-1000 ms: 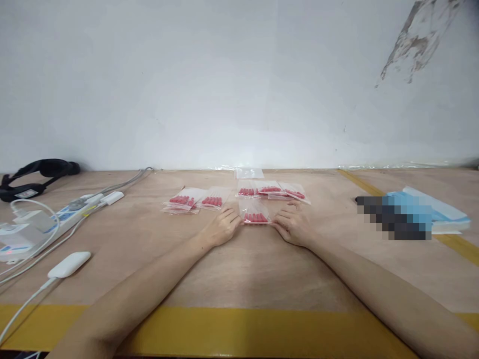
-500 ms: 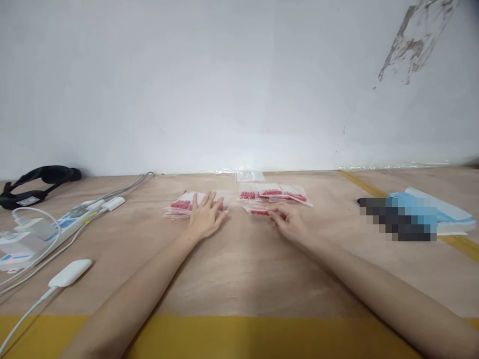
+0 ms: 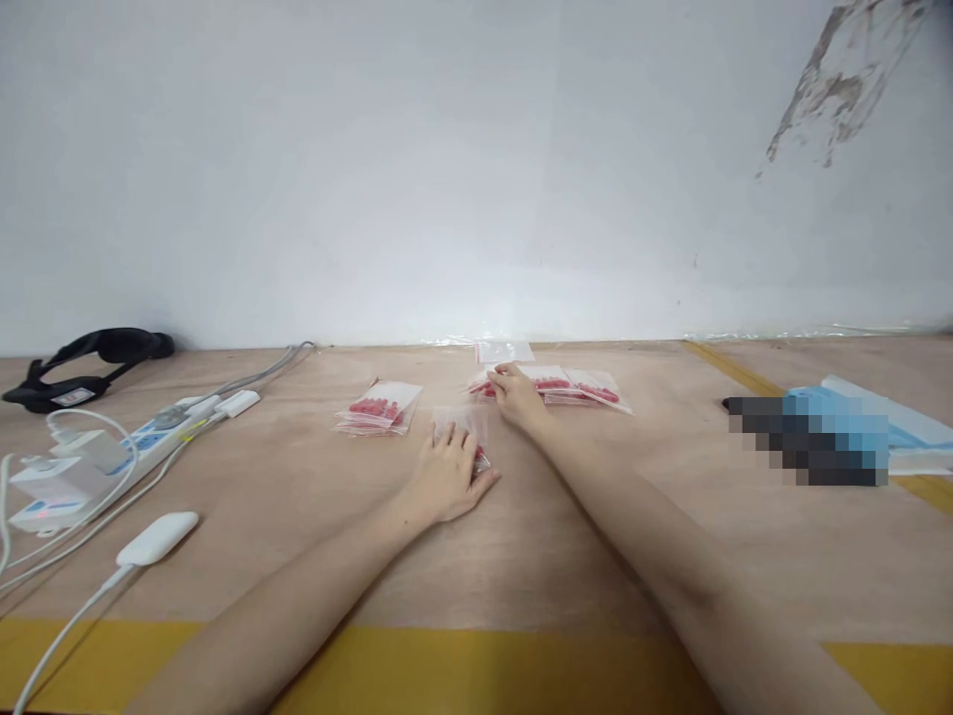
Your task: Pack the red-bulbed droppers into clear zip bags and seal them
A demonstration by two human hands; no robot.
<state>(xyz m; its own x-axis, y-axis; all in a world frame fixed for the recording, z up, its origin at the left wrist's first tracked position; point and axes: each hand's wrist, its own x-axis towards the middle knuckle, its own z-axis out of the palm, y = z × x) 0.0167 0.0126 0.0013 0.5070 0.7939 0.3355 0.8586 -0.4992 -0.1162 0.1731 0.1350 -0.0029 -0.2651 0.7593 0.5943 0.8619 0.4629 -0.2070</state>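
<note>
My left hand [image 3: 451, 474] lies flat with its fingers stretched over a small clear plastic bag [image 3: 471, 417]. Red pieces inside that bag show beside the fingers. Beyond it, at the left end of the back row of bags, my right hand [image 3: 519, 399] has its fingertips pinched on a bag with red pieces [image 3: 478, 388]; the fingers partly cover it. More bags of red pieces [image 3: 594, 388] lie overlapping just right of this hand. To the left of my left hand sits a separate stack of similar bags [image 3: 377, 411].
A flat clear bag [image 3: 506, 352] lies by the wall. On the left are a power strip [image 3: 145, 449] with plugs and cables, a white charger-like piece [image 3: 158, 538] and a black strapped headset [image 3: 89, 367]. Blue face masks [image 3: 900, 422] and a pixelated dark object [image 3: 808, 447] lie at right.
My left hand has moved right and nearer, off the left stack onto a single bag. The right hand has shifted left and farther back, to the back row of bags.
</note>
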